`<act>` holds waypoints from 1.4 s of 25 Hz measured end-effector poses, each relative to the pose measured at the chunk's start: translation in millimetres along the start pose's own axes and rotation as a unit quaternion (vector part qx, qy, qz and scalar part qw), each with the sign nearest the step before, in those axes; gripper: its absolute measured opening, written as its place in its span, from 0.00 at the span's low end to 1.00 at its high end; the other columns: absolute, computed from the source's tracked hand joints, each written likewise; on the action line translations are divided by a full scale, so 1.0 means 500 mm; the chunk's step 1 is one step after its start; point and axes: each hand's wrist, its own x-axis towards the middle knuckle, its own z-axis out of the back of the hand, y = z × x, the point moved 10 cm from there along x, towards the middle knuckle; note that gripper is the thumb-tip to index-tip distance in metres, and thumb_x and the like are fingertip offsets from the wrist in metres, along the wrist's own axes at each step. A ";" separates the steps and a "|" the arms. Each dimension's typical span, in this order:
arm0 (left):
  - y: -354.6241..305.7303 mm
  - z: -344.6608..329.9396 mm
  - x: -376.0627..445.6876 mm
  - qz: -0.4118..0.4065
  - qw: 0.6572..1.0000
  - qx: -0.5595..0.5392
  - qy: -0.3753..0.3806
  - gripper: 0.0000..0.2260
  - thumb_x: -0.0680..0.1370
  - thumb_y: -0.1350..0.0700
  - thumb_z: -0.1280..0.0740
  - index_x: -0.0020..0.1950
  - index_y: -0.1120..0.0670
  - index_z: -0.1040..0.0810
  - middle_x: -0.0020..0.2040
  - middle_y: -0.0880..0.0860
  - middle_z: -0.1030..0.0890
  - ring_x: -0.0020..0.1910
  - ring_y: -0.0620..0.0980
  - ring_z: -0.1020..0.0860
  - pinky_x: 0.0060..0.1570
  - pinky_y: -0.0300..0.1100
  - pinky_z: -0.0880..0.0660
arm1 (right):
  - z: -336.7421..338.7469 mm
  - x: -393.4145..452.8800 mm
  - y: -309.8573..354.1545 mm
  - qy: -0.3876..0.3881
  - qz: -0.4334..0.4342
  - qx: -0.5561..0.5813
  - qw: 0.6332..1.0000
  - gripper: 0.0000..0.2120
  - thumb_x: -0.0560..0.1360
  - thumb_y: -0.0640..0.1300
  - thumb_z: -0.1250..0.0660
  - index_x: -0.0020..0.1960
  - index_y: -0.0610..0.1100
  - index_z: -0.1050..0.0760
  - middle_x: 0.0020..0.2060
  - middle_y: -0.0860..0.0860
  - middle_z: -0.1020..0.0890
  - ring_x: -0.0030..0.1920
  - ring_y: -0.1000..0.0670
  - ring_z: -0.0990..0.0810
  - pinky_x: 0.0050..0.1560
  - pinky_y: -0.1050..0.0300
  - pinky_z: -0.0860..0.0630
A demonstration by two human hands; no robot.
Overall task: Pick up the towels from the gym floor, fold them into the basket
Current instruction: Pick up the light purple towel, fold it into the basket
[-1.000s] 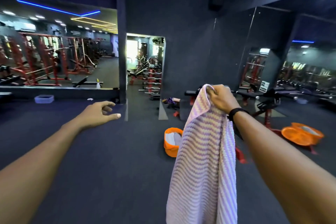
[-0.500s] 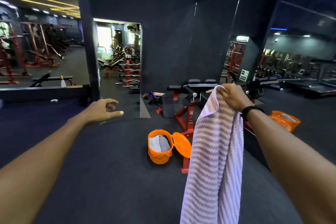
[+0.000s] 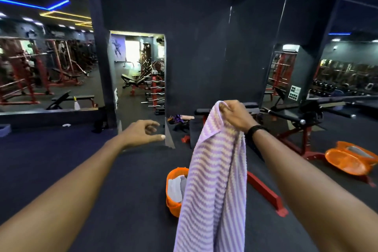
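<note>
Holding the striped towel (image 3: pixel 214 186) up by one top corner, our right hand (image 3: pixel 235 115) pinches the cloth between thumb and curled fingers, and the rest of the towel hangs straight down, not folded at all. Our left hand (image 3: pixel 143 133) is stretched forward beside it, well apart from the cloth, with the thumb out and the fingers loosely bent; it holds nothing. We judge that it is on the way to catch the other top corner, so that the towel can be spread before the first fold. The orange basket (image 3: pixel 173 190) stands on the dark gym floor (image 3: pixel 102 200) just behind the hanging towel, partly hidden by it, and we can see some pale cloth (image 3: pixel 177 186) already lying inside, which looks like one or two towels put there. So a part of the work seems done, and this towel is picked up but its folding is not yet begun. On the right, near the red bench frame (image 3: pixel 263 190), another orange container (image 3: pixel 349 159) lies on the floor with something grey in it; we cannot tell what it is. A small white thing (image 3: pixel 66 125) lies far away on the left by the mirror wall, perhaps a cloth to collect, but it is too small to be sure.
</note>
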 end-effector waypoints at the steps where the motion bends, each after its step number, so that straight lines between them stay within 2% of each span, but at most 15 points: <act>1: -0.032 -0.023 0.038 -0.012 1.000 -0.004 0.004 0.28 0.68 0.42 0.25 0.65 0.48 0.26 0.57 0.48 0.21 0.54 0.45 0.21 0.55 0.40 0.26 | -0.008 0.041 -0.007 0.005 0.008 0.006 1.000 0.15 0.79 0.41 0.43 0.34 0.39 0.36 0.32 0.49 0.33 0.36 0.53 0.35 0.36 0.54 0.39; 5: -0.125 -0.128 0.182 -0.057 0.998 -0.016 0.020 0.32 0.66 0.43 0.23 0.68 0.46 0.28 0.58 0.47 0.21 0.55 0.45 0.22 0.57 0.43 0.25 | -0.030 0.176 -0.029 0.017 0.037 0.058 0.997 0.16 0.78 0.42 0.44 0.35 0.35 0.37 0.33 0.49 0.35 0.36 0.53 0.37 0.37 0.54 0.41; 9: -0.127 -0.161 0.337 -0.074 0.993 -0.077 -0.056 0.07 0.74 0.57 0.33 0.51 0.55 0.21 0.49 0.49 0.18 0.50 0.46 0.23 0.46 0.42 0.28 | -0.061 0.284 -0.108 0.014 0.040 0.119 0.992 0.18 0.75 0.49 0.43 0.35 0.35 0.35 0.32 0.50 0.35 0.35 0.52 0.38 0.36 0.55 0.41; 10: -0.118 -0.157 0.377 -0.071 0.988 -0.117 -0.072 0.06 0.75 0.58 0.36 0.47 0.57 0.21 0.46 0.49 0.18 0.49 0.45 0.23 0.44 0.42 0.29 | -0.070 0.307 -0.136 0.014 0.041 0.109 0.993 0.19 0.74 0.51 0.43 0.36 0.34 0.32 0.32 0.50 0.33 0.35 0.53 0.36 0.36 0.55 0.39; 12: -0.105 -0.135 0.462 -0.064 0.976 -0.181 -0.107 0.09 0.75 0.57 0.39 0.45 0.57 0.20 0.43 0.50 0.18 0.45 0.45 0.24 0.43 0.43 0.28 | -0.095 0.359 -0.192 0.028 0.042 0.090 0.995 0.12 0.73 0.46 0.39 0.40 0.37 0.25 0.33 0.52 0.24 0.36 0.56 0.30 0.39 0.56 0.32; 14: -0.116 -0.106 0.532 -0.065 0.976 -0.171 -0.122 0.10 0.77 0.56 0.38 0.39 0.58 0.22 0.36 0.50 0.22 0.38 0.44 0.26 0.38 0.41 0.32 | -0.141 0.397 -0.213 0.077 0.057 0.107 0.990 0.05 0.72 0.38 0.35 0.46 0.43 0.21 0.37 0.51 0.19 0.37 0.57 0.25 0.41 0.58 0.28; 17: -0.124 -0.092 0.644 -0.068 0.988 -0.082 -0.112 0.21 0.78 0.51 0.37 0.27 0.55 0.36 0.27 0.49 0.34 0.28 0.44 0.36 0.27 0.38 0.41 | -0.243 0.468 -0.218 0.164 0.080 0.143 0.973 0.12 0.71 0.32 0.32 0.52 0.41 0.22 0.43 0.44 0.19 0.42 0.55 0.24 0.43 0.60 0.27; 20: -0.040 -0.082 0.761 0.014 0.992 -0.062 -0.107 0.23 0.77 0.47 0.38 0.29 0.58 0.39 0.28 0.50 0.35 0.30 0.50 0.36 0.28 0.43 0.41 | -0.317 0.567 -0.249 0.164 0.028 0.235 0.958 0.07 0.75 0.31 0.39 0.49 0.36 0.23 0.42 0.45 0.21 0.43 0.53 0.24 0.44 0.57 0.29; 23: 0.009 -0.060 0.852 0.031 0.994 -0.034 -0.100 0.23 0.76 0.44 0.37 0.28 0.55 0.41 0.28 0.51 0.35 0.32 0.52 0.35 0.30 0.44 0.42 | -0.352 0.650 -0.293 0.119 -0.057 0.357 0.925 0.10 0.73 0.42 0.39 0.47 0.38 0.23 0.42 0.45 0.19 0.43 0.48 0.23 0.44 0.53 0.28; 25: 0.009 -0.052 0.902 -0.025 0.996 -0.001 -0.090 0.23 0.76 0.44 0.34 0.28 0.54 0.38 0.27 0.50 0.35 0.30 0.50 0.35 0.31 0.45 0.42 | -0.373 0.689 -0.279 0.167 -0.006 0.273 0.947 0.11 0.77 0.49 0.36 0.50 0.43 0.20 0.47 0.48 0.16 0.49 0.50 0.19 0.50 0.58 0.24; 27: 0.016 -0.049 0.934 -0.102 0.990 0.017 -0.094 0.19 0.77 0.46 0.33 0.30 0.54 0.32 0.26 0.49 0.33 0.29 0.46 0.34 0.33 0.45 0.40 | -0.390 0.720 -0.279 0.212 0.027 0.159 0.964 0.10 0.76 0.50 0.31 0.47 0.43 0.20 0.39 0.53 0.18 0.39 0.58 0.22 0.41 0.64 0.26; 28: 0.037 -0.051 0.946 -0.123 0.987 0.005 -0.098 0.17 0.77 0.47 0.33 0.30 0.52 0.29 0.26 0.48 0.31 0.29 0.43 0.34 0.34 0.45 0.39 | -0.389 0.744 -0.285 0.203 0.034 0.152 0.967 0.12 0.75 0.49 0.29 0.43 0.39 0.21 0.35 0.53 0.22 0.35 0.59 0.26 0.36 0.63 0.29; 30: 0.110 -0.073 0.955 -0.124 0.986 -0.068 -0.085 0.15 0.75 0.43 0.35 0.31 0.49 0.28 0.27 0.44 0.31 0.29 0.40 0.35 0.33 0.43 0.38 | -0.373 0.787 -0.288 0.166 0.041 0.215 0.962 0.17 0.75 0.48 0.30 0.39 0.33 0.25 0.33 0.49 0.26 0.36 0.55 0.28 0.36 0.58 0.32; 33: 0.200 -0.158 0.943 -0.094 0.972 -0.211 -0.031 0.23 0.72 0.33 0.37 0.35 0.53 0.28 0.33 0.46 0.31 0.32 0.40 0.34 0.32 0.36 0.39 | -0.351 0.844 -0.311 0.128 0.024 0.299 0.945 0.14 0.76 0.46 0.31 0.44 0.34 0.21 0.38 0.47 0.20 0.40 0.50 0.23 0.42 0.54 0.27; 35: 0.221 -0.172 0.947 -0.072 0.953 -0.288 -0.062 0.24 0.73 0.35 0.38 0.37 0.57 0.30 0.34 0.49 0.33 0.32 0.39 0.36 0.31 0.34 0.40 | -0.351 0.867 -0.336 0.157 0.021 0.268 0.950 0.14 0.73 0.48 0.27 0.46 0.36 0.21 0.41 0.48 0.18 0.43 0.51 0.20 0.46 0.52 0.24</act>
